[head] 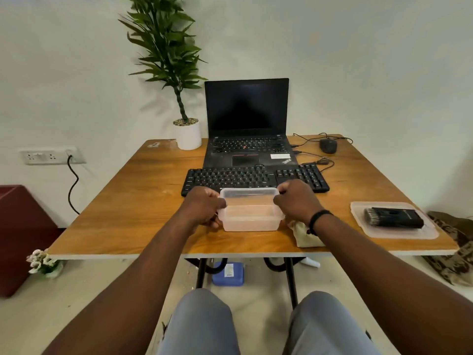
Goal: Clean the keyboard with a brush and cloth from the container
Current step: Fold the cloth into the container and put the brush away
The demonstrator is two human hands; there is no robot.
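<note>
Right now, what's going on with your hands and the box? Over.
Left hand and right hand grip the empty container. Brush on lid, cloth beside. Keyboard unblocked.

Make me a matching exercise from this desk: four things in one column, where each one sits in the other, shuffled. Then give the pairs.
Things
1. clear container
2. brush
3. cloth
4. potted plant

Places
A. far left part of the table, beside the laptop
B. on the container lid at the right
C. held between both hands in front of the keyboard
D. on the table under the right wrist

Pairs: 1-C, 2-B, 3-D, 4-A
</note>
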